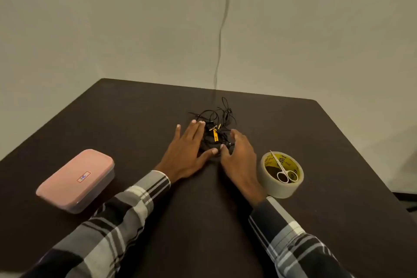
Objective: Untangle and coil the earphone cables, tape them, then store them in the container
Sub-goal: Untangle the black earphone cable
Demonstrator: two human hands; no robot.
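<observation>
So the earphones (214,124) are just one black knotted heap mid-worktop, with a yellow inline piece poking out of it and loops sticking out the far side. The tape (282,175) is a pale roll lying flat off to the right. The container (75,180) sits left, a flat pink-lidded box, closed, with a small label on top.

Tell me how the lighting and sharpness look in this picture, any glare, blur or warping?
Head view: dim, warm, even light; the dark brown table shows no glare; the tangled black earphone cables blend into it. The table edges splay outward from wide-angle distortion. The plaid sleeves soften toward the bottom corners.
</observation>
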